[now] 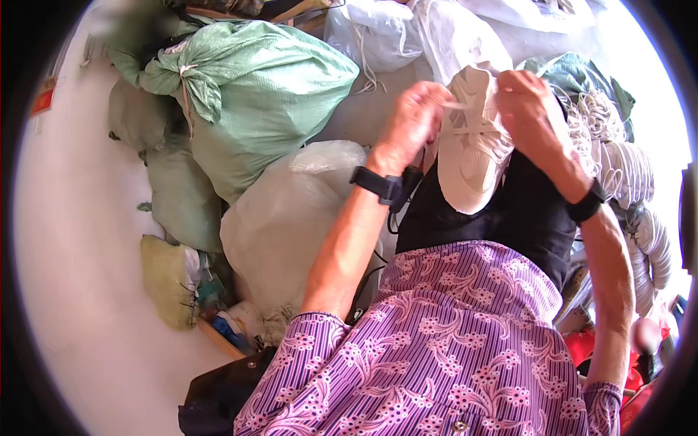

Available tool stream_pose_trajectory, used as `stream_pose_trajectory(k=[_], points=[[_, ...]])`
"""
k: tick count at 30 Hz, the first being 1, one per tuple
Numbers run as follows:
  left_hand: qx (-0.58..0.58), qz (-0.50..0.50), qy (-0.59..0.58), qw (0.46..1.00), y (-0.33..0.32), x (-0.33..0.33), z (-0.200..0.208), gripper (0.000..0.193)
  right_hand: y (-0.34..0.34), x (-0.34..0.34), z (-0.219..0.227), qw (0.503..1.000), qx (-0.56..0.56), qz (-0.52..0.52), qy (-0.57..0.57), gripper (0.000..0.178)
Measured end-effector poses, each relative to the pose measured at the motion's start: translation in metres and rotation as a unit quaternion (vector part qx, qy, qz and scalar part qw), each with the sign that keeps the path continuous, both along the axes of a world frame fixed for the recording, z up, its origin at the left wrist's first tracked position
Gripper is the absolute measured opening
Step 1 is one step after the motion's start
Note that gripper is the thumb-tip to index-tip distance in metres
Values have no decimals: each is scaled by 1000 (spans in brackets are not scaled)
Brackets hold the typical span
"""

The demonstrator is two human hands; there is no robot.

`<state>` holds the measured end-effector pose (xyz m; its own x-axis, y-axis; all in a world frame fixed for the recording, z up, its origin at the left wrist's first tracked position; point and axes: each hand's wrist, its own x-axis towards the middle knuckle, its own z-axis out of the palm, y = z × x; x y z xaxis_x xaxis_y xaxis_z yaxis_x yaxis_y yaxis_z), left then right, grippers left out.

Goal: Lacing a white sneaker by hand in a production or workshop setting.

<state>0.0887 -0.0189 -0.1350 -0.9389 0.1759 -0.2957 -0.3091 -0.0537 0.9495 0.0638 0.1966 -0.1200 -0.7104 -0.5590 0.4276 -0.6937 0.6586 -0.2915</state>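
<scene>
A white sneaker [471,163] rests on my dark-clad lap, its toe toward me. White lace runs crosswise over the front of its tongue. At the left edge of the opening, my left hand [416,120] is closed in a pinch, slightly blurred. A pale length of shoelace [458,105] stretches from its fingertips toward the middle of the shoe. Against the shoe's right side, my right hand [529,112] is curled with fingers bent inward. Whatever its fingertips grip is hidden by the hand. Both wrists wear black bands.
Green woven sacks [269,94] stand to the left, with a large whitish plastic bag [294,211] nearer me. Bundles of white laces [625,171] are piled on the right. Clear plastic bags [378,36] lie beyond the shoe. A yellowish sack [169,280] leans at the lower left.
</scene>
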Motion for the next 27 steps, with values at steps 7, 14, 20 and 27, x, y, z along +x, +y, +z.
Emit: stream_pose_trajectory(k=[7,14,20,27], points=[[414,133,-28,900,-53,-37,22,12,118,1,-26,988,28,-152,12,2],[284,316,-60,903,-45,-51,20,22,34,11,-3,991,-38,-101,-76,25],[276,314,-44,907,-43,-47,27,23,15,1,-20,997,2,-60,-56,9],[194,204,-92,955,-31,-19,17,30,119,-17,-46,976,104,-190,-14,11]])
